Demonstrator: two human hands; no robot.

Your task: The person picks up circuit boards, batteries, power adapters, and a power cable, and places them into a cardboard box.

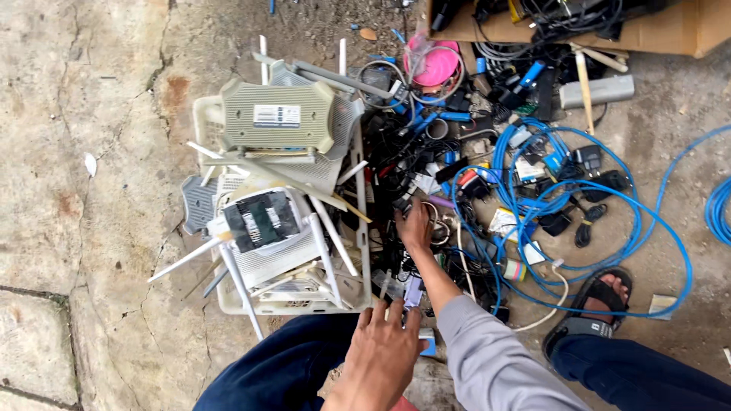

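My right hand (415, 225), in a grey sleeve, reaches forward into a tangle of black cables and adapters (426, 190). Its fingertips are buried among dark small parts, so what they grip is hidden. Close to my body, my left hand (381, 352) lies flat with fingers spread and holds nothing. It rests by the near corner of a white plastic tray (364, 228), next to a small white and purple adapter (412, 292). Several white routers with antennas (278, 114) are piled in the tray, one with a black label (259, 219) on top.
Loops of blue network cable (609, 199) spread on the concrete to the right, around my sandalled foot (601, 295). A cardboard box (670, 32) of cables stands at the back right, with a pink round object (435, 62) beside it. My blue trouser legs (282, 365) fill the bottom.
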